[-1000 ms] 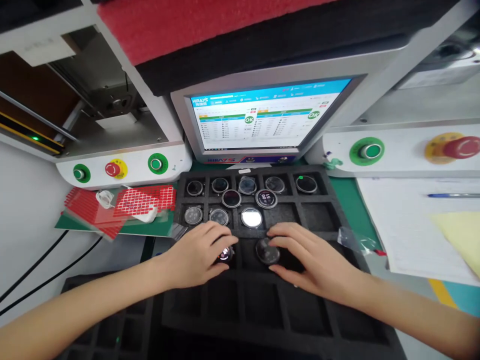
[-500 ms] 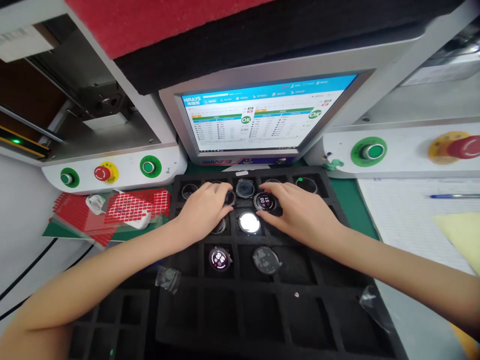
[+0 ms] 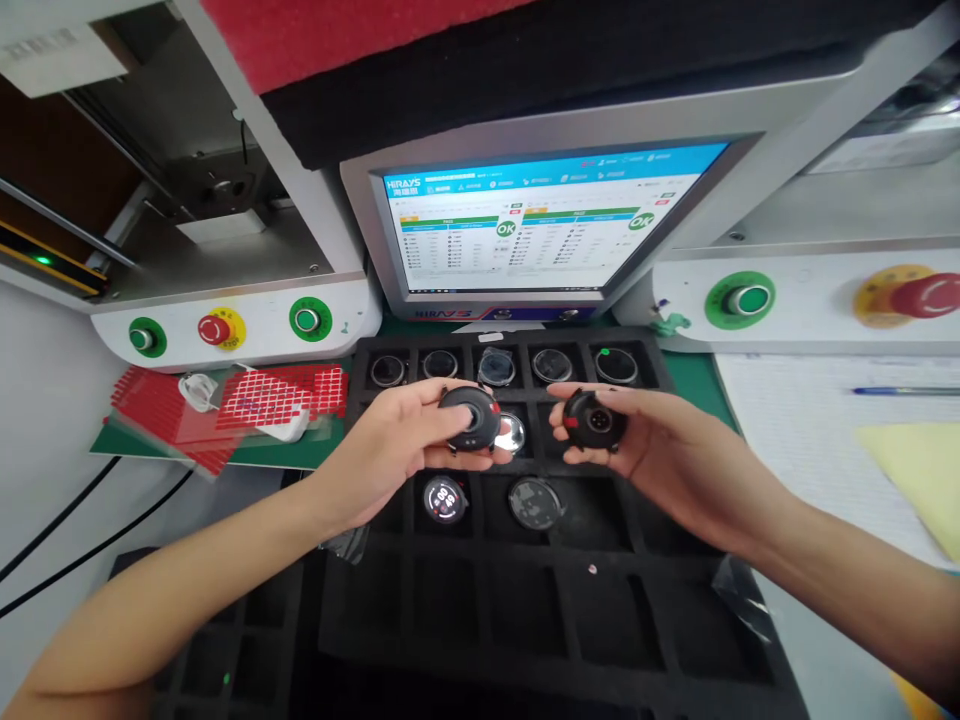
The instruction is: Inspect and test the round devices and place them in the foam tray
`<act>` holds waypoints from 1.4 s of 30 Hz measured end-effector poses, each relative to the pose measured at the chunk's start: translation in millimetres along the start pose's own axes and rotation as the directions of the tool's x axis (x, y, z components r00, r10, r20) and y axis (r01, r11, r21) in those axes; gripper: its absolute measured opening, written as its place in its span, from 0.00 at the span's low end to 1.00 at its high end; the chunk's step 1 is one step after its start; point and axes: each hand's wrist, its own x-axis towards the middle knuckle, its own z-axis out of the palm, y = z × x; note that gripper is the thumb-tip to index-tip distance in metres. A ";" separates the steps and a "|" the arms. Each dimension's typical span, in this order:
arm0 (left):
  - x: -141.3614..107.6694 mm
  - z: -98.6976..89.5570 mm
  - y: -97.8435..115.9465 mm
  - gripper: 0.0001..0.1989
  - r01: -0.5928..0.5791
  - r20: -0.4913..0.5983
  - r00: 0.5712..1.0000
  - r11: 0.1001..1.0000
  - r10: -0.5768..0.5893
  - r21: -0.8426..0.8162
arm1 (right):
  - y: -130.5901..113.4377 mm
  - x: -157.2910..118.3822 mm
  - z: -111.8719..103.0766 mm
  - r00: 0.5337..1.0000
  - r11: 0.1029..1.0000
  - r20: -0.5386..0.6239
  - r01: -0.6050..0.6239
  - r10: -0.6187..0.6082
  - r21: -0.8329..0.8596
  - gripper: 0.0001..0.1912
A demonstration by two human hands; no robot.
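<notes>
My left hand (image 3: 405, 430) grips a round black watch (image 3: 474, 420), its back facing up, with the thumb across it. In my right hand (image 3: 652, 430) is another black watch (image 3: 594, 421), also back side up, showing a red mark. Both are raised over a black foam tray (image 3: 450, 640). Several round watches lie in the tray's far row, one with a green dot (image 3: 616, 366). Nearer me are a lit watch (image 3: 445, 499) and a film-covered watch (image 3: 535, 502). A bright, shiny watch face (image 3: 511, 433) is partly hidden behind my left fingers.
A monitor (image 3: 540, 240) stands behind the tray, between machines with green buttons (image 3: 748, 300) and red stop buttons (image 3: 214, 330). Red sticker sheets (image 3: 277, 395) lie at left; paper (image 3: 810, 420) with a pen (image 3: 900, 391) at right. A second foam tray (image 3: 210, 650) is at lower left.
Both hands have lifted watches from the tray and turned them so their backs face up. The watch in my right hand showed a lit face earlier. The view has shifted slightly.
</notes>
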 end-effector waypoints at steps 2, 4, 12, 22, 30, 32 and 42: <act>1.0 1.8 -1.9 0.12 -0.013 -0.034 0.999 0.998 0.015 0.061 | 0.3 -6.5 2.7 0.997 0.999 0.072 -0.042 0.040 0.021 0.17; 3.0 2.3 -3.8 0.13 -0.007 -0.075 0.997 0.994 0.015 0.108 | -1.1 -11.6 5.6 0.989 0.998 0.132 -0.066 0.065 0.002 0.18; 10.8 -1.4 -10.6 0.10 0.013 -0.064 0.998 0.986 -0.002 0.169 | -0.7 -16.5 10.7 0.979 0.992 0.171 -0.099 0.112 -0.082 0.24; 8.9 1.9 -11.9 0.10 0.033 -0.019 0.999 0.987 -0.031 0.155 | 5.8 -17.9 7.6 0.981 0.997 0.194 -0.011 0.025 -0.070 0.21; 10.8 -3.3 -11.9 0.06 0.005 -0.036 0.999 0.943 0.007 0.333 | 10.4 -12.3 0.3 0.981 0.936 0.116 0.185 -0.156 -0.300 0.11; 12.9 -8.2 -12.2 0.04 -0.048 -0.047 0.996 0.886 0.078 0.460 | 13.3 -1.8 -6.7 0.941 0.812 0.090 0.328 -0.327 -0.482 0.09; 63.8 -21.5 -36.1 0.06 -0.044 0.347 0.851 -0.605 0.394 0.795 | 40.0 71.0 -19.5 0.592 -0.319 0.628 0.548 -0.505 -0.773 0.15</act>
